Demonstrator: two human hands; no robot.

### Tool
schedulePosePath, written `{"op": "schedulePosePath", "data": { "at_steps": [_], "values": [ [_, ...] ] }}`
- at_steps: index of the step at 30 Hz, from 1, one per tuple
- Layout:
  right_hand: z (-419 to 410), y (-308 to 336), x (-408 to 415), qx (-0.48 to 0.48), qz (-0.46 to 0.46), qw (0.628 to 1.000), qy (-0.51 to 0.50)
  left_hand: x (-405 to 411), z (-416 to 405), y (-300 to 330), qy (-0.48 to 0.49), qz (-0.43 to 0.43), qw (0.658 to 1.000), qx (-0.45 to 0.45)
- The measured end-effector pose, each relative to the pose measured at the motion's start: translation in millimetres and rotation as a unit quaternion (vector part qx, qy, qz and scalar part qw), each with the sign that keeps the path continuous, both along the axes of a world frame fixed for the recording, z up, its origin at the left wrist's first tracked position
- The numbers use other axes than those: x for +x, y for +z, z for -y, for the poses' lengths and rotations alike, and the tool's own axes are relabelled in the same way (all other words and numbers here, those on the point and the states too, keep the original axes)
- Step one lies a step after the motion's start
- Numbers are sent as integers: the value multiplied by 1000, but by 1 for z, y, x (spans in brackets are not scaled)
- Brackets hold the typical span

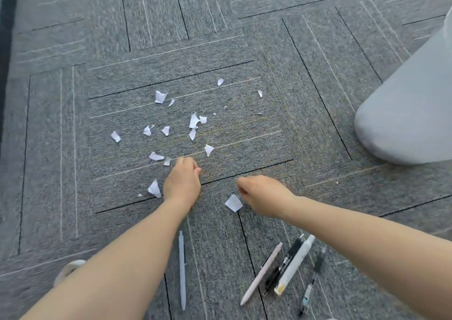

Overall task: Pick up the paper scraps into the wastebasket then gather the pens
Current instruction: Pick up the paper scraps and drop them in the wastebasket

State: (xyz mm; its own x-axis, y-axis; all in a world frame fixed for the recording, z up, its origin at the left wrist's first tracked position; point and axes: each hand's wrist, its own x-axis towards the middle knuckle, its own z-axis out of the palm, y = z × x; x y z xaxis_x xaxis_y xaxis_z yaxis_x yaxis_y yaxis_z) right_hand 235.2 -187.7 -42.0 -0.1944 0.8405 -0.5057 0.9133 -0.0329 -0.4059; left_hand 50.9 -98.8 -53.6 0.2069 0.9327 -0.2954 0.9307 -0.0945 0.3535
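Note:
Several white paper scraps (195, 120) lie scattered on the grey carpet, mostly beyond my hands. My left hand (182, 182) rests knuckles-up on the carpet with its fingers curled under; a scrap (154, 189) lies just to its left. My right hand (261, 192) hovers low with fingers closed, beside a square scrap (233, 202). No paper shows in either hand. Close to me lie a pale grey pen (182, 270) and a cluster: pink pen (261, 273), black pen (283, 266), white marker (294, 264) and a thin clear pen (313, 280). A light grey wastebasket (406, 123) stands at the right.
The floor is grey carpet tile (269, 87) with dark and pale lines. A dark strip (6, 50) runs along the left edge. A pale shoe tip (68, 269) shows at the lower left under my left forearm.

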Motion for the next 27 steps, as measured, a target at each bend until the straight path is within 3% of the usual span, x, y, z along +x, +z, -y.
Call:
{"op": "schedulePosePath", "data": {
  "at_steps": [4,8,14,20,27],
  "values": [
    [-1,0,-12,-24,-10,998,55,-35,11,8,125,44,989,70],
    [-10,-5,-21,-33,7,996,77,-82,19,2,224,52,971,69],
    [-21,-8,-28,-47,16,992,119,-96,22,-13,193,66,979,14],
    [-57,-2,-30,32,-8,999,4,-93,17,-9,132,14,991,9],
    [-110,-4,-36,64,-45,994,-74,-74,-26,-1,192,68,978,45]
  ]
}}
